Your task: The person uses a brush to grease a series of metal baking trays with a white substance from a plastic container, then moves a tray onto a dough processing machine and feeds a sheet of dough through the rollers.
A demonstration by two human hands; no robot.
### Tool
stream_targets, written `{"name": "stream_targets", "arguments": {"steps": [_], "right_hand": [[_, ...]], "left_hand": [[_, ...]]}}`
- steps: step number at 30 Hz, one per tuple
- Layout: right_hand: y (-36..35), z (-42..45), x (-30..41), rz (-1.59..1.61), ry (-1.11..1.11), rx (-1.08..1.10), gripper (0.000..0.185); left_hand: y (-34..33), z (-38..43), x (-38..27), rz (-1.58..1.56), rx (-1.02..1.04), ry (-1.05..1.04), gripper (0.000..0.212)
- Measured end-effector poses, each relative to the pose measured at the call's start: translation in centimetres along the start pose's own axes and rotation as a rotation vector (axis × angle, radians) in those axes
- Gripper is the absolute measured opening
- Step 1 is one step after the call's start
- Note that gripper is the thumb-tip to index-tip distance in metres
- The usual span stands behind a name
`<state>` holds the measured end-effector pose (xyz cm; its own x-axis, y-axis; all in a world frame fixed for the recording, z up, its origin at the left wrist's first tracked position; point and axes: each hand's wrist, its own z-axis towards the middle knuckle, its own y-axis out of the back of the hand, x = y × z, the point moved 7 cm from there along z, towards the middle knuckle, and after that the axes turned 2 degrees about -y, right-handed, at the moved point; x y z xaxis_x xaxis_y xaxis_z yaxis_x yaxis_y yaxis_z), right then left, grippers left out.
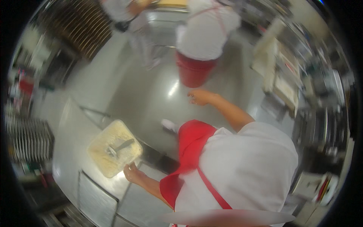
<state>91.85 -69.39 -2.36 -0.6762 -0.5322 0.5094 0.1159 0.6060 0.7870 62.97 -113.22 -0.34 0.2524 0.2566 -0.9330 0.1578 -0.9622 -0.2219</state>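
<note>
A squarish plastic tub (97,142) of pale yellow, crumbly or powdery contents stands on the steel worktop. A scoop (124,145) with a flat grey handle lies in it. My left hand (133,173) is at the tub's lower right rim with its fingers bent; blur hides whether they grip the rim. My right hand (200,97) hangs over the floor, away from the tub, its fingers loosely curled and apart, with light residue on the fingertips. It holds nothing.
Steel worktop (66,142) spans the left, with a metal tray (97,193) near me. Behind my right hand stand a red bin (195,71) and a co-worker (204,34); another person (141,34) is farther left. Tray racks (79,25) and pale containers (283,85) flank the floor.
</note>
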Motion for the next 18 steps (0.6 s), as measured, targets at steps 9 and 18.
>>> {"name": "stream_targets", "arguments": {"steps": [9,18], "right_hand": [[-17.0,-7.4,10.6,0.197,-0.323,-0.318,0.043],[-32.2,-16.9,19.3,0.544,-0.833,-0.719,0.038]], "left_hand": [[-4.3,16.1,2.7,0.233,0.734,0.250,0.022],[-13.4,22.2,9.2,0.457,1.233,0.491,0.027]]}}
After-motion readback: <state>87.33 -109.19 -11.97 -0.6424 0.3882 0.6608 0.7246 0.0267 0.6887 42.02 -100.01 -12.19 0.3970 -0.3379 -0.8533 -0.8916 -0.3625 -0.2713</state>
